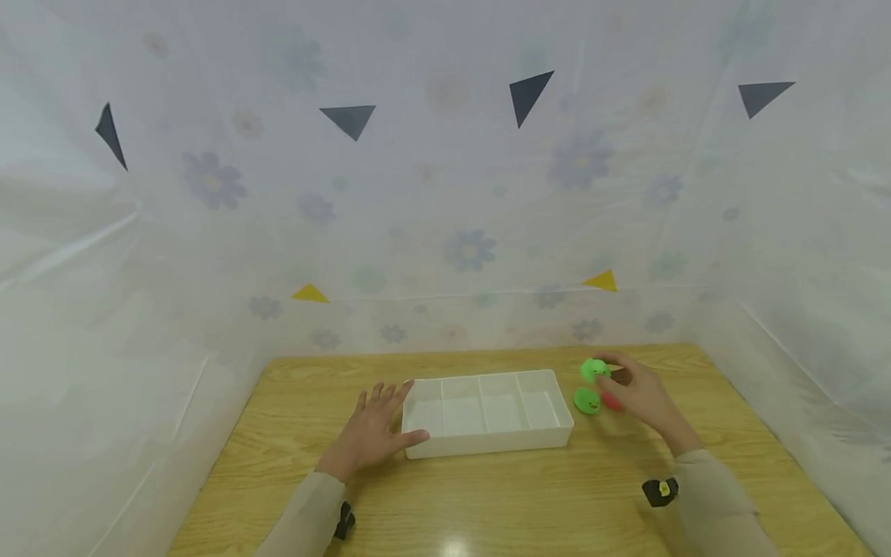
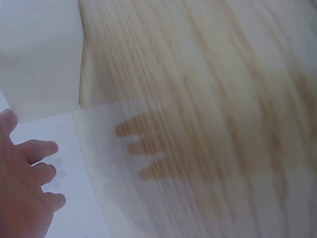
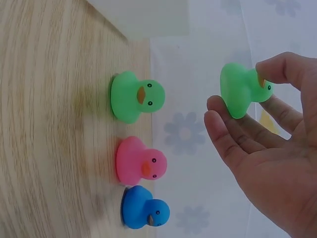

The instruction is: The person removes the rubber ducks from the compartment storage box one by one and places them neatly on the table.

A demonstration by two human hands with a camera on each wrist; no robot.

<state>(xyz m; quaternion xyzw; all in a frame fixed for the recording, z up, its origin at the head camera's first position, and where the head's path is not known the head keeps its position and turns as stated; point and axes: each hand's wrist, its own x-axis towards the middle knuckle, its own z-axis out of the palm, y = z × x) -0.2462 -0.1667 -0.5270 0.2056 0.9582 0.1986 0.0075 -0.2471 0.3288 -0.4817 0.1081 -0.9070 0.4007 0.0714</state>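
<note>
A green rubber duck is pinched between the thumb and fingers of my right hand, raised off the table. Below it stand a second green rubber duck, a pink rubber duck and a blue rubber duck; in the head view my hand hides the blue one. A white tray with several compartments lies left of the ducks. My left hand is at its left end, fingers spread, the thumb over the front corner and the index finger by the back corner.
The wooden table carries all of this. A pale flowered sheet with dark and yellow triangles rises behind the table, and plain pale sheeting closes off the sides.
</note>
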